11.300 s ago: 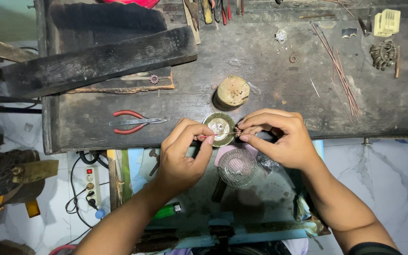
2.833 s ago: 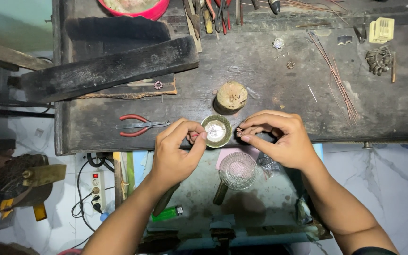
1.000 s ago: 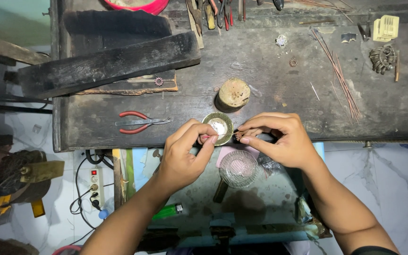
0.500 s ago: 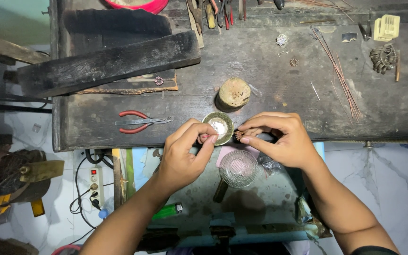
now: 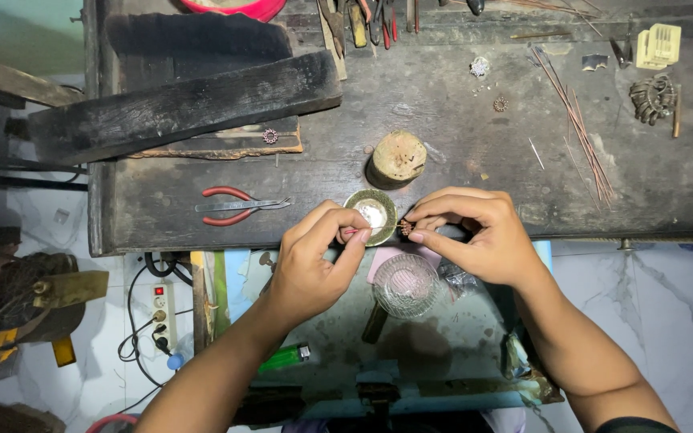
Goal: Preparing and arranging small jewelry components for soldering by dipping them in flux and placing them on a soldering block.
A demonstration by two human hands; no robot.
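At the lower centre of the frame the left hand (image 5: pixel 310 261) pinches a thin pink-tipped tool (image 5: pixel 352 232), its fingers closed on it, and the tip lies at the small brass dish (image 5: pixel 370 216) that sits on the front edge of the dark workbench (image 5: pixel 459 152). The right hand (image 5: pixel 475 236) is curled, thumb and forefinger closed on a tiny dark filigree piece (image 5: pixel 403 228) just right of the dish. For this step I judge it best to keep both wrists low and steady and to bring the tool tip to the piece with small moves only, because the piece is very small and hangs over the bench edge, so it could drop. Just behind the dish stands a wooden stump block (image 5: pixel 397 158), so there is little room upward; the red-handled pliers (image 5: pixel 238 206) lie to the left, well apart. Below the hands a glass bowl (image 5: pixel 405 283) sits on the lower shelf, and the open room is mostly to the right on the bench.
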